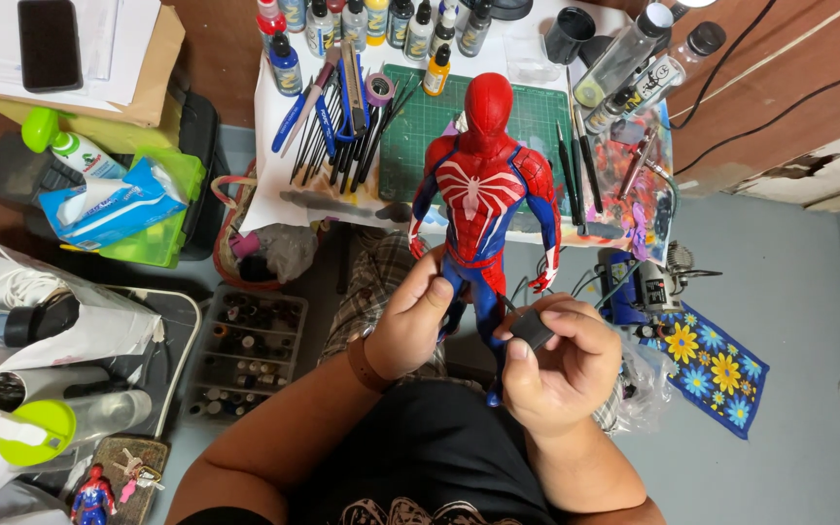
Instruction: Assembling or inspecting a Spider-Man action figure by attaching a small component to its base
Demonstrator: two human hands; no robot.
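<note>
Your left hand (418,313) has its fingers closed on the thigh of the red-and-blue action figure (483,185), standing upright just beyond them. Your right hand (561,362) pinches a small dark block (533,331) beside the figure's legs; bringing the two together calls for a steady figure.

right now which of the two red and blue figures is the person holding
The large red and blue figure standing in front of the green cutting mat: the left hand grips its leg. The small figure lies untouched at the bottom left. The right hand holds a small dark block.
</note>
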